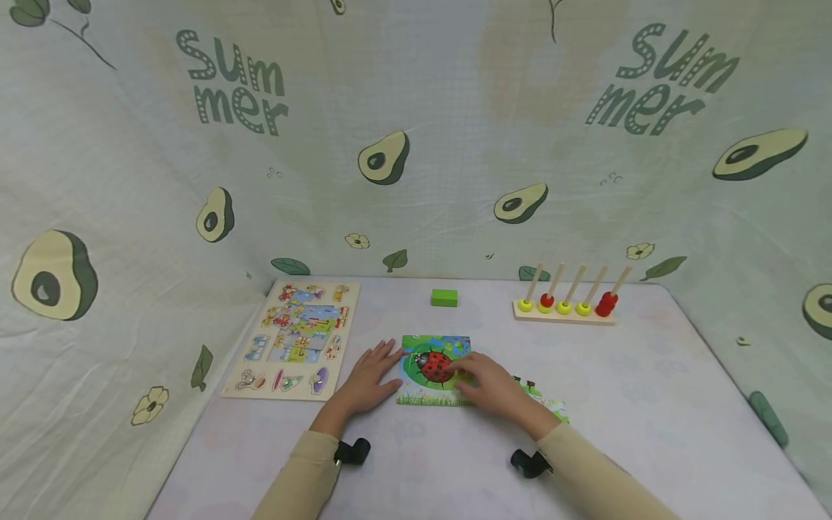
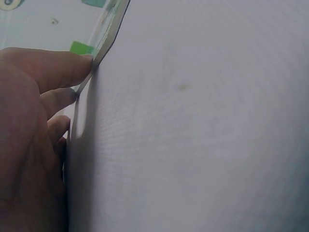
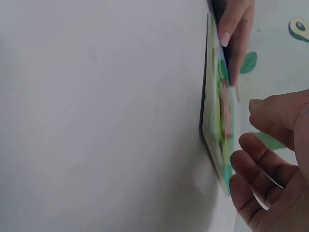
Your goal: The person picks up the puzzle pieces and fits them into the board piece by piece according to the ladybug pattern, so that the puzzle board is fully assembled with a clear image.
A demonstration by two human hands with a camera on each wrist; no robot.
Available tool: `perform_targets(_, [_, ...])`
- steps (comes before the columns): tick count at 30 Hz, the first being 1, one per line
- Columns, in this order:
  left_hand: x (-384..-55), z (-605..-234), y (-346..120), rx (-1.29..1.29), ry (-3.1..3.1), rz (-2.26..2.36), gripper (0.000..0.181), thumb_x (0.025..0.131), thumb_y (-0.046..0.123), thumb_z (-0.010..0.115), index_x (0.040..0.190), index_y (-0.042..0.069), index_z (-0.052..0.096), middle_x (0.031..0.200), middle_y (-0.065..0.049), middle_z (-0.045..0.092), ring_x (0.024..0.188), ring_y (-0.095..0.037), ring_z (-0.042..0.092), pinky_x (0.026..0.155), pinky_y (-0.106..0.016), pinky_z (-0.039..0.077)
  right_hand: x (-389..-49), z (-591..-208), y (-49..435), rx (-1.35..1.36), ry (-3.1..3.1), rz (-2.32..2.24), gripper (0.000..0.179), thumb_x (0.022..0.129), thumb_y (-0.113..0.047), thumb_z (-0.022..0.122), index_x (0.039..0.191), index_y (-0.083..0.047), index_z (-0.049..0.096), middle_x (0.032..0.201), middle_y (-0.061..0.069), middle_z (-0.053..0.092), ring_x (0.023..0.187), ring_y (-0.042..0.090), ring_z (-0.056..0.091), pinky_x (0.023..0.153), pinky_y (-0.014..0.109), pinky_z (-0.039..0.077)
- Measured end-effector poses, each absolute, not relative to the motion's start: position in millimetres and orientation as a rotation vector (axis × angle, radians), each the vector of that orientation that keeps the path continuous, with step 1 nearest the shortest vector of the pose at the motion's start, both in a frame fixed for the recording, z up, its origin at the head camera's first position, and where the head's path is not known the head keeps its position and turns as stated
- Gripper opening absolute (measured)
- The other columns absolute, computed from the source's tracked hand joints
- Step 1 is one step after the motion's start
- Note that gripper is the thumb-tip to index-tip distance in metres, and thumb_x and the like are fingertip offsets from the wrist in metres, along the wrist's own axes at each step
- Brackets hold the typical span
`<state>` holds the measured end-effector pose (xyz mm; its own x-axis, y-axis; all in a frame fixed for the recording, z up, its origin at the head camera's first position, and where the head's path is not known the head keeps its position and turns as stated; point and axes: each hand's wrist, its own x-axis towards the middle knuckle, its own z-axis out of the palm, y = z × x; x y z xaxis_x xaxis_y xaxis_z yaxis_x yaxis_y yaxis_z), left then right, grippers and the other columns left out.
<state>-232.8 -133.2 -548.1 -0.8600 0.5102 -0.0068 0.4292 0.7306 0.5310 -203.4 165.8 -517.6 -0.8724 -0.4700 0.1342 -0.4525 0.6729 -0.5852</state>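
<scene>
A square ladybug picture board [image 1: 416,390], likely a puzzle, lies flat on the table between both hands. My left hand [image 1: 369,381] rests at its left side, fingers stretched out. In the left wrist view, the thumb [image 2: 72,67] touches the board's edge [image 2: 107,41]. Above the board's right side is my right hand [image 1: 490,386], its fingers loosely bent near the ladybug. Nothing shows between those fingers [image 3: 258,181] in the right wrist view, where they stand beside the board [image 3: 219,116]. Green printed pieces [image 1: 555,408] lie partly hidden behind the right hand and forearm.
To the left lies a wooden picture puzzle board [image 1: 295,386] with vehicles and toys. A green block [image 1: 444,297] sits behind the ladybug board. At back right stands a wooden peg counter [image 1: 565,316] with red and yellow beads. Printed cloth [image 1: 442,94] surrounds the table.
</scene>
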Motion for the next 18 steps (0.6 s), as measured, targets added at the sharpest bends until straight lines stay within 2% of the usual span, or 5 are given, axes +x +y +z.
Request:
perform_targets(3, [-233,-548,-133,0.757,2.778,0.796,0.064,0.103,0.034,0.059,0.159,0.012,0.037,0.168,-0.012,0.023,0.156,-0.030,0.013,0.127,-0.050,0.008,-201,-517,178,-0.750,2.886,-0.976,0.026,0.093,-0.013,0.073,0.119,-0.009,0.072,0.100,-0.001,0.064,0.091,0.014,0.060,0.080,0.036,0.055])
perform_targets(12, [-232,-547,-133,0.763,2.773,0.801,0.064,0.103,0.032,0.059,0.158,0.011,0.037,0.167,-0.013,0.023,0.156,-0.031,0.013,0.127,-0.051,0.008,-192,-513,218,-0.488,2.926,-0.938,0.026,0.093,-0.013,0.073,0.119,-0.013,0.073,0.101,-0.006,0.063,0.092,0.013,0.059,0.082,0.038,0.054])
perform_targets(18, [-233,-547,-133,0.769,2.772,0.790,0.063,0.103,0.032,0.058,0.158,0.010,0.037,0.167,-0.013,0.023,0.156,-0.032,0.013,0.127,-0.051,0.008,-184,-515,243,-0.389,2.962,-0.868,0.030,0.092,-0.016,0.075,0.122,-0.012,0.072,0.101,-0.002,0.060,0.089,0.014,0.054,0.078,0.036,0.051])
